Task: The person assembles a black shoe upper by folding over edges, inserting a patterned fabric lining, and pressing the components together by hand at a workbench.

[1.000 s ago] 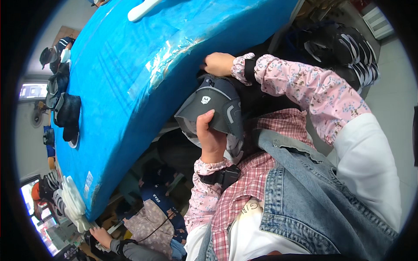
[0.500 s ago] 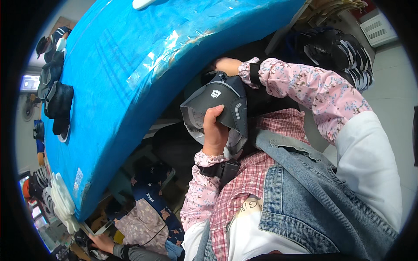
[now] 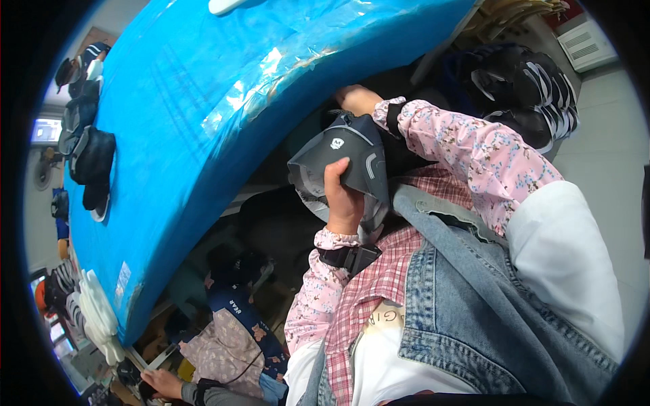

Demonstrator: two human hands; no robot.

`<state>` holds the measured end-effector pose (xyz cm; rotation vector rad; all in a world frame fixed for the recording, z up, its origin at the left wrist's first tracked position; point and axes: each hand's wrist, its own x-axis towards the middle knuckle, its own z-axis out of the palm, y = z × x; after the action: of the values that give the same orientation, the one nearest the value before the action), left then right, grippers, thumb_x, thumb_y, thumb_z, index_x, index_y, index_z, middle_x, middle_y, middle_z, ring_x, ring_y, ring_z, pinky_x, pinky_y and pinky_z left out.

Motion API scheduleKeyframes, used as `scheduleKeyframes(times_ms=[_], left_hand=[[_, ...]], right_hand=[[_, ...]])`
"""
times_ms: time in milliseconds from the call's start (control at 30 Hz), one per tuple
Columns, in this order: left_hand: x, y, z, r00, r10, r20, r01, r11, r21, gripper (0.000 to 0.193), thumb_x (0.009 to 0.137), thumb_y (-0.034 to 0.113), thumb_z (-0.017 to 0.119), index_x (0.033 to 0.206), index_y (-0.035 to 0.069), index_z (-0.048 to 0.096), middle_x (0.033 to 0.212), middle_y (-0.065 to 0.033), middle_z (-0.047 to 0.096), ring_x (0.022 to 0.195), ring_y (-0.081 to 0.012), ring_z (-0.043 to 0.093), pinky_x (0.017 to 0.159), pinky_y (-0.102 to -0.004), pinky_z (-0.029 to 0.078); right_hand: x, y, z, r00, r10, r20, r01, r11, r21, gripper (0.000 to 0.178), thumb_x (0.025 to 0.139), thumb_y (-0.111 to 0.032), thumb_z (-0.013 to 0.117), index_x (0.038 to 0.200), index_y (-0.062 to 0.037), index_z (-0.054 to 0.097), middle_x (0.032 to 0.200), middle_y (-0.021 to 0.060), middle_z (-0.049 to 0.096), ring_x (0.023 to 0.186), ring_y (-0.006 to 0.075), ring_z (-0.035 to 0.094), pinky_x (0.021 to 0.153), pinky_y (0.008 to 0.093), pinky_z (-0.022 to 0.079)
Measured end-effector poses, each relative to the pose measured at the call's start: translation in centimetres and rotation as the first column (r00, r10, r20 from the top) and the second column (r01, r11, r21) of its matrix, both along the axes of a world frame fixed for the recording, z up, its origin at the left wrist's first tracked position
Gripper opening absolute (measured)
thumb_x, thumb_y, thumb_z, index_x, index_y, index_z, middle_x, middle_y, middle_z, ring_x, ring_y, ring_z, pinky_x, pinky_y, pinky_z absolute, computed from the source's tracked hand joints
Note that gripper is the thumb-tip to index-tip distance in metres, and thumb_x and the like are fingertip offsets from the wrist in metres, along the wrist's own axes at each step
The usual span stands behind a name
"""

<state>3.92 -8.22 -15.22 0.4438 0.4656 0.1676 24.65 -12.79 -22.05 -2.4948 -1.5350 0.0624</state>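
A dark grey shoe upper with a pale shield badge, light piping, curved stripes and a grey lining is held in front of my body, beside the blue table edge. My left hand grips its near side, with the thumb pressed on the outer face and the fingers hidden inside the opening. Just beyond the upper's far end, my right hand is curled closed near the underside of the table edge. Its fingertips are hidden, so whatever they hold cannot be made out.
The blue-covered table curves across the left and top. Dark pieces and white pieces lie along its far left side. A stack of dark, white-edged pieces stands at right. Another person's hand shows at lower left.
Both hands and the upper have shifted slightly to the right. My right forearm has dropped a little toward my body. The other person's hand has moved slightly.
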Motion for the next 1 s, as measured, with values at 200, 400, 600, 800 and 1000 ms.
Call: scheduleKeyframes(times_ms=[200, 400, 600, 800, 1000], left_hand=[[-0.2, 0.4, 1.2, 0.998, -0.011, 0.056, 0.005, 0.995, 0.102, 0.031, 0.078, 0.023, 0.047, 0.097, 0.000, 0.054, 0.092, -0.0100, 0.060, 0.084, -0.0227, 0.059, 0.078, -0.0328, 0.047], [-0.8, 0.7, 2.7, 0.994, -0.054, 0.099, 0.041, 0.991, 0.126, 0.032, 0.079, 0.024, 0.046, 0.097, -0.001, 0.055, 0.092, -0.0108, 0.061, 0.084, -0.0228, 0.059, 0.077, -0.0325, 0.047], [0.2, 0.2, 1.5, 1.000, -0.028, 0.010, 0.027, 0.997, 0.075, 0.033, 0.079, 0.026, 0.046, 0.098, 0.000, 0.055, 0.093, -0.0100, 0.061, 0.083, -0.0224, 0.059, 0.077, -0.0321, 0.047], [-0.2, 0.2, 0.6, 1.000, 0.001, -0.014, -0.001, 1.000, 0.019, 0.032, 0.079, 0.028, 0.047, 0.096, 0.001, 0.055, 0.091, -0.0093, 0.061, 0.083, -0.0203, 0.059, 0.075, -0.0308, 0.048], [-0.1, 0.2, 0.4, 0.999, 0.053, 0.003, -0.053, 0.998, 0.037, 0.040, 0.077, 0.026, 0.045, 0.107, 0.000, 0.051, 0.099, -0.0130, 0.059, 0.087, -0.0239, 0.060, 0.079, -0.0335, 0.048]], right_hand=[[-1.2, 0.9, 5.7, 0.851, -0.454, -0.264, 0.487, 0.871, 0.071, 0.034, 0.082, -0.027, 0.041, 0.086, -0.0024, 0.064, 0.091, 0.0203, 0.062, 0.087, 0.0367, 0.059, 0.078, 0.0453, 0.046], [-1.0, 0.8, 6.9, 0.889, -0.394, -0.234, 0.408, 0.913, 0.014, 0.034, 0.081, -0.026, 0.042, 0.088, -0.0014, 0.064, 0.093, 0.0206, 0.062, 0.091, 0.0372, 0.058, 0.080, 0.0443, 0.046], [-0.1, 1.0, 2.6, 0.914, -0.310, -0.261, 0.280, 0.949, -0.147, 0.026, 0.076, -0.024, 0.050, 0.088, -0.0077, 0.066, 0.093, 0.0164, 0.063, 0.087, 0.0354, 0.060, 0.073, 0.0439, 0.048], [-0.8, 1.9, 1.6, 0.988, -0.120, -0.097, 0.057, 0.866, -0.497, 0.021, 0.065, -0.018, 0.062, 0.082, -0.0053, 0.068, 0.085, 0.0130, 0.066, 0.080, 0.0300, 0.064, 0.058, 0.0437, 0.051], [-0.6, 3.3, 1.4, 0.931, -0.280, -0.236, 0.098, 0.811, -0.576, 0.023, 0.069, -0.019, 0.062, 0.087, -0.0062, 0.068, 0.092, 0.0131, 0.066, 0.087, 0.0286, 0.064, 0.065, 0.0429, 0.051]])
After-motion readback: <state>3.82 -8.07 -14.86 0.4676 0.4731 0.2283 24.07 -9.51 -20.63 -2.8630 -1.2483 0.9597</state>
